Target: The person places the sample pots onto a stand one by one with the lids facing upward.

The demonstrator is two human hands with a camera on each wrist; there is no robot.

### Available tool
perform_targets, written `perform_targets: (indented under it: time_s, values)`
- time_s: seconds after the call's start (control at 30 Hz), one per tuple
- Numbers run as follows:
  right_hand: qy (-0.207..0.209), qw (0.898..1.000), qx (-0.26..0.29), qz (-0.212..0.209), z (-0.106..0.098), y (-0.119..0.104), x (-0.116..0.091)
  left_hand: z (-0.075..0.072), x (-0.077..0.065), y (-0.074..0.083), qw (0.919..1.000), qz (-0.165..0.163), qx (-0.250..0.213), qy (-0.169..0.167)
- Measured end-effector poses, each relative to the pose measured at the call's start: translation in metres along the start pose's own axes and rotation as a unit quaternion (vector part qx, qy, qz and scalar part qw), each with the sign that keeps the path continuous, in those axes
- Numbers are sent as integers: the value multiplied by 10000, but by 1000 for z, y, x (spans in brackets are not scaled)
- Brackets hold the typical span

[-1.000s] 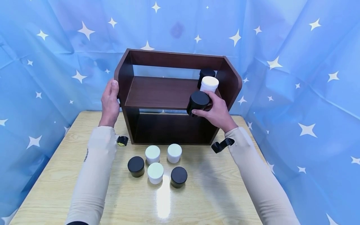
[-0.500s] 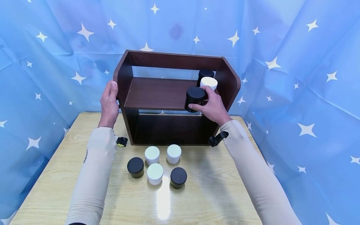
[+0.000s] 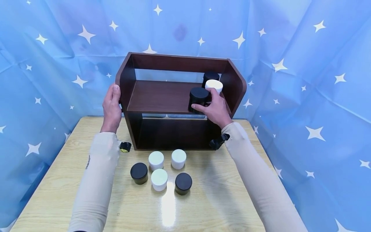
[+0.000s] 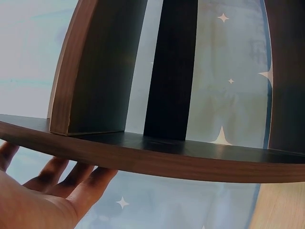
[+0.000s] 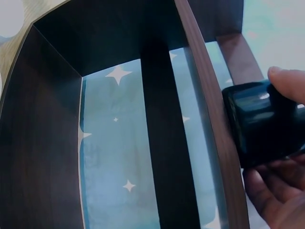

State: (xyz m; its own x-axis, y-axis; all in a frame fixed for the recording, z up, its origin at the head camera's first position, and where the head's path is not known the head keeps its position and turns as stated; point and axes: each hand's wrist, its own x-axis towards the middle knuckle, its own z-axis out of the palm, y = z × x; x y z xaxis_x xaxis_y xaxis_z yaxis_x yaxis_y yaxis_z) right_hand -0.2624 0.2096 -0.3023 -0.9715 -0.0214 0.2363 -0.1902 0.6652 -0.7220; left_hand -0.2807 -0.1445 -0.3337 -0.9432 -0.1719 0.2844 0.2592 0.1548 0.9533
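Note:
My right hand (image 3: 215,109) holds a black lidded jar (image 3: 197,99) between thumb and fingers, at the front edge of the upper board of a dark brown two-tier shelf (image 3: 162,95). In the right wrist view the jar's base (image 5: 232,126) is right at that board's edge. Just behind it on the upper tier stand a white jar (image 3: 214,84) and another black jar (image 3: 210,76), both partly hidden. My left hand (image 3: 111,108) rests against the outside of the shelf's left side panel; the left wrist view shows its fingers (image 4: 90,188) extended to the panel.
On the wooden table (image 3: 220,199) in front of the shelf stand several jars: white ones, such as the white jar (image 3: 159,179) in the middle, and two black ones, the left black jar (image 3: 139,173) and the right black jar (image 3: 183,183). A blue starred curtain (image 3: 179,29) hangs behind.
My right hand has brought the black jar left and up, from in front of the white jar to the upper board's front edge. The left hand has stayed against the side panel.

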Motion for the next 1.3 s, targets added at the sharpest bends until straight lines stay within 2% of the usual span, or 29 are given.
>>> perform_targets:
  time_s: [0.37, 0.57, 1.03, 1.3]
  values:
    - [298, 9980, -415, 379, 9, -12, 2, 1, 0, -1, 10000, -2, 17, 77]
    - [356, 9970, -522, 441, 15, -18, 2, 0, 0, 0, 10000, -53, 21, 79]
    - [286, 9957, -838, 289, 26, -24, 15, 0, -2, -1, 9999, -118, 48, 54]
    - [316, 9967, -716, 235, 27, -25, 22, 2, -2, -1, 9998, -173, 88, 55]
